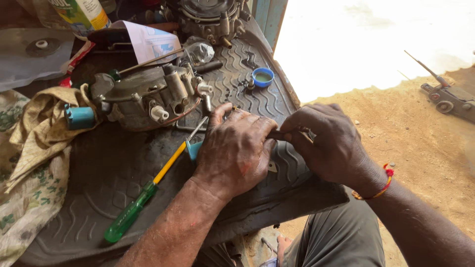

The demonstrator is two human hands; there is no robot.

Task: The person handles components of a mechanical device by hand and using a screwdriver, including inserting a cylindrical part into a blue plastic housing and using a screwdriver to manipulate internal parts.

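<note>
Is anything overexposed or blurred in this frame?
Head view: the ground outside is blown out to white at top right; the mat, left hand and right hand sit in even shade, sharp; the jack at the right edge is slightly soft.

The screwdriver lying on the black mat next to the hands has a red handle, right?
Not quite. In the head view, the screwdriver lying on the black mat beside the left hand has a green handle with a yellow section above it, not a red one. The rest is right.
</note>
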